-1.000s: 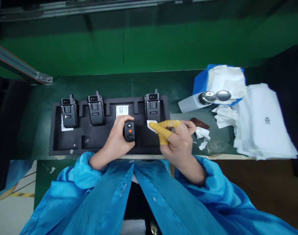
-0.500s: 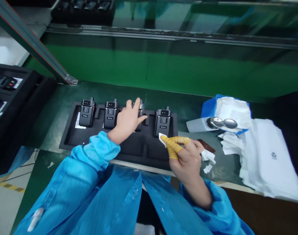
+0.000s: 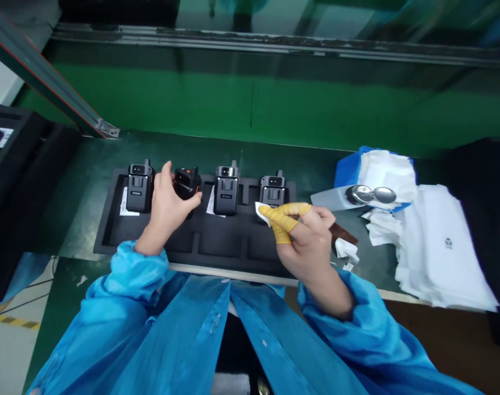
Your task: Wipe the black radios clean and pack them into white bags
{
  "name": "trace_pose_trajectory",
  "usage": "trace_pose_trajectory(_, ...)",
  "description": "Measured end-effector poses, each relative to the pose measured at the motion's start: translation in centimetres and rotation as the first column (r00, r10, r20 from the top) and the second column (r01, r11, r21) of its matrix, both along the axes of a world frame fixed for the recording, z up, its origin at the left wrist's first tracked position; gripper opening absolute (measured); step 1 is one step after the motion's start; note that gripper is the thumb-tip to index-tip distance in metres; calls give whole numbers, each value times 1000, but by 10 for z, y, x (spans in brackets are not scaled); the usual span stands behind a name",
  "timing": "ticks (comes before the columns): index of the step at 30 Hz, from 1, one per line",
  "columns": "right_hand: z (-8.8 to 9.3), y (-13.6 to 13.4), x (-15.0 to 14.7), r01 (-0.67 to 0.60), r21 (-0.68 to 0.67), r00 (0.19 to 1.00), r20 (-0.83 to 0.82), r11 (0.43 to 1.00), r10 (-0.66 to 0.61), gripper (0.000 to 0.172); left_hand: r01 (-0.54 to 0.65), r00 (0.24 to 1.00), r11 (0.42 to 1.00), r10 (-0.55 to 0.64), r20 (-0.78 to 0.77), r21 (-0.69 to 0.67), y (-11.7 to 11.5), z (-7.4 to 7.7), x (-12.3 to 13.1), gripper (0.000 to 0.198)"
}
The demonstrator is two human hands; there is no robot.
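My left grip [image 3: 168, 206] is closed narrowly on a black rectangular handheld radio [image 3: 187, 184], which sits tilted at the second slot of the black foam tray [image 3: 221, 249]; a slip of my fingers could drop it or knock it against the upright black radio [image 3: 137, 186] just beside it. My right grip [image 3: 310, 241] pinches a white wipe [image 3: 263, 213] between yellow rubber finger cots [image 3: 279, 220]. On the green table [image 3: 250, 153], a blue box [image 3: 344, 171] holds loose white wipes [image 3: 385, 175].
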State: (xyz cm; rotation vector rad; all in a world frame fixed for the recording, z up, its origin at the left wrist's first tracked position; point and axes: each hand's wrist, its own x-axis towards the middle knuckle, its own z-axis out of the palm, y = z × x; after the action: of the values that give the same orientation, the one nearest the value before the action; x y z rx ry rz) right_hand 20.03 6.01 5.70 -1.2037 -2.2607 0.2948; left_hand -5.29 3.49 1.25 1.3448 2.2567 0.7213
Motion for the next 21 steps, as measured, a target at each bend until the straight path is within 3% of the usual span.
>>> trace_pose_trajectory(7,2,13,-45,-90,-117,996,-32,989,87,35,225,930,971,-238,281,79,-36,28,13,59)
trace_pose_trajectory(13,-1,7,-83,-227,-125,974,-17,966,226,39,251,897,958,-284,338,138,-38,29,14,61)
trace_pose_trajectory(21,-5,5,-89,-376,-85,923,52,923,381,29,277,894,952,-304,329,129,-36,30,14,55)
